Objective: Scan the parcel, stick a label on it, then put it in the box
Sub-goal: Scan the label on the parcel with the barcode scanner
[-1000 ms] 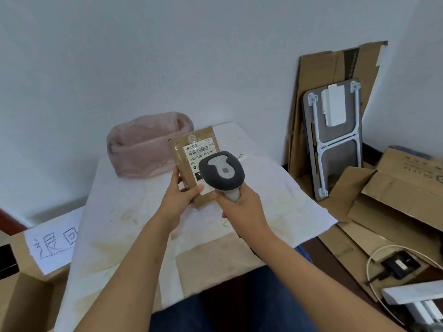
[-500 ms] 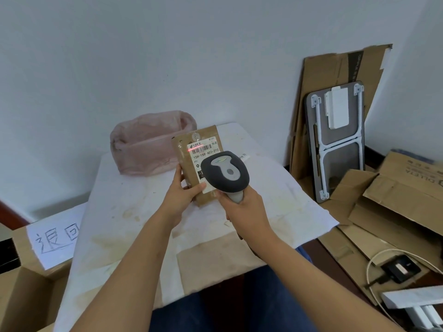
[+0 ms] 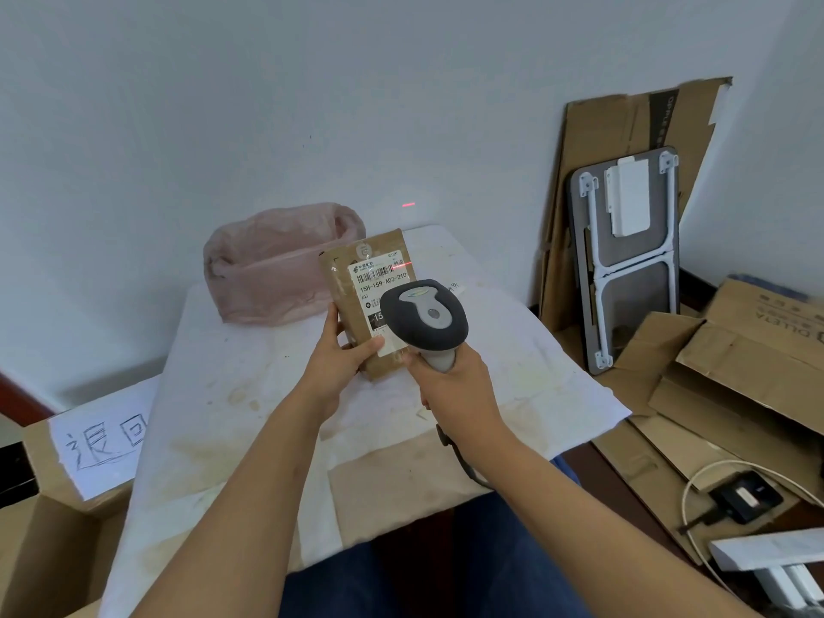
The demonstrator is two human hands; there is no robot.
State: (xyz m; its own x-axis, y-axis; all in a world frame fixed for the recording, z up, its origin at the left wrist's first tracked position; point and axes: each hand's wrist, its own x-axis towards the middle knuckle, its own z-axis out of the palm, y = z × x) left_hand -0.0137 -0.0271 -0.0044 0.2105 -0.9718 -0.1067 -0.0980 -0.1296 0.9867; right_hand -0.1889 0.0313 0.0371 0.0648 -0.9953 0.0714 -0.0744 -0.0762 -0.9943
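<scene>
A flat brown parcel (image 3: 352, 296) with a white barcode label stands upright above the table, gripped at its lower left edge by my left hand (image 3: 341, 356). My right hand (image 3: 450, 381) is closed around the handle of a grey barcode scanner (image 3: 423, 316), whose head sits just in front of the parcel's lower right and hides part of the label. A red scan line falls on the label's upper right corner, and a short red mark shows on the wall behind. An open cardboard box (image 3: 53, 541) with a handwritten paper sign stands at the lower left.
A table under a stained white cloth (image 3: 232, 394) carries a pink plastic bag (image 3: 276, 269) at its back. To the right lean flattened cardboard (image 3: 624, 140) and a folded grey table (image 3: 624, 260); loose cartons (image 3: 749, 363) and a black device with a cable (image 3: 744, 497) lie on the floor.
The red scan line lit up on the barcode, then slid to the label's upper right corner and onto the wall. Both hands and the parcel shifted slightly right.
</scene>
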